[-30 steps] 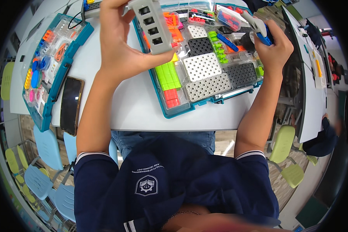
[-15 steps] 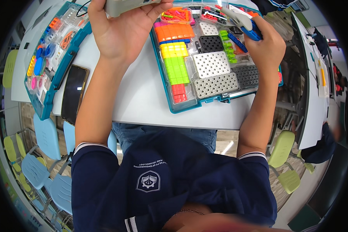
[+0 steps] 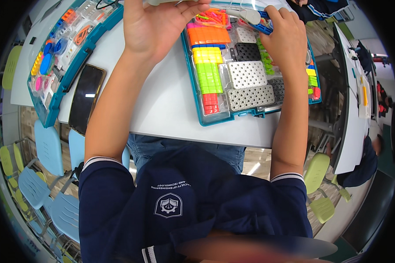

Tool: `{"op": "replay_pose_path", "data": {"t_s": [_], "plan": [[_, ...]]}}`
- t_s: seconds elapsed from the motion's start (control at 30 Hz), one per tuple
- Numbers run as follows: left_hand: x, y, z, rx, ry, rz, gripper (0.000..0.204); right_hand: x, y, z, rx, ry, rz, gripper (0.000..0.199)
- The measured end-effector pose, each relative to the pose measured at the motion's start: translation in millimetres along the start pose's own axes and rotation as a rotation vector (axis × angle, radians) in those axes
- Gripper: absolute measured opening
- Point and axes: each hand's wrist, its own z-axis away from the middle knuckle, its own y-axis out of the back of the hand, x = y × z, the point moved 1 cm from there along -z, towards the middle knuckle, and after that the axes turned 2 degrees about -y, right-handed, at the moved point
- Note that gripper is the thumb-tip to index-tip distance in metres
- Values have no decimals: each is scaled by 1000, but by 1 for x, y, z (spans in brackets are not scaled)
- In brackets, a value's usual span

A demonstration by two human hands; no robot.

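Observation:
At the top edge of the view my left hand (image 3: 156, 33) is closed round a light grey block-shaped part (image 3: 171, 1), mostly cut off by the frame. My right hand (image 3: 287, 41) grips a toy-construction piece made of blue beams (image 3: 263, 28) with a rounded grey part (image 3: 249, 16) pointing left. This piece is held above a teal-rimmed tray (image 3: 192, 83) of building parts. Inside the tray lie orange strips (image 3: 210, 36), yellow strips (image 3: 207, 55), lime strips (image 3: 208, 79), and perforated white (image 3: 247, 73) and black (image 3: 248, 51) plates.
A second teal case (image 3: 68, 79) with colourful small parts lies at the left of the white table (image 3: 158, 105). Beside it rests a dark phone (image 3: 87, 96). Blue chairs (image 3: 48, 144) stand at lower left, green ones (image 3: 318, 173) at right. Another person's hand (image 3: 299, 2) shows at top right.
My right hand has moved left with the blue and grey piece, closer to my left hand. The view has shifted slightly, so the tray appears further right. Both grips stay held.

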Motion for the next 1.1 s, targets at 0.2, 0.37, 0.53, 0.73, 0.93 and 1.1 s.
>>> {"op": "replay_pose_path", "data": {"t_s": [0.2, 0.37, 0.53, 0.73, 0.93, 1.1], "plan": [[-3, 0, 0, 53, 6, -51, 72, -13, 14, -9, 32, 33, -32, 43], [1, -6, 1, 62, 40, -53, 70, -12, 21, -26, 100, 148, -2, 47], [-2, -14, 2, 208, 48, -140, 67, -11, 29, -35, 106, 229, 47, 48], [-3, -2, -1, 69, 10, -98, 59, -10, 32, -34, 96, 191, 7, 53], [1, 8, -3, -3, 68, -4, 59, -11, 30, -30, 137, 98, -47, 54], [13, 6, -5, 34, 206, 5, 63, -5, 33, -29, 80, 121, -24, 45]]}}
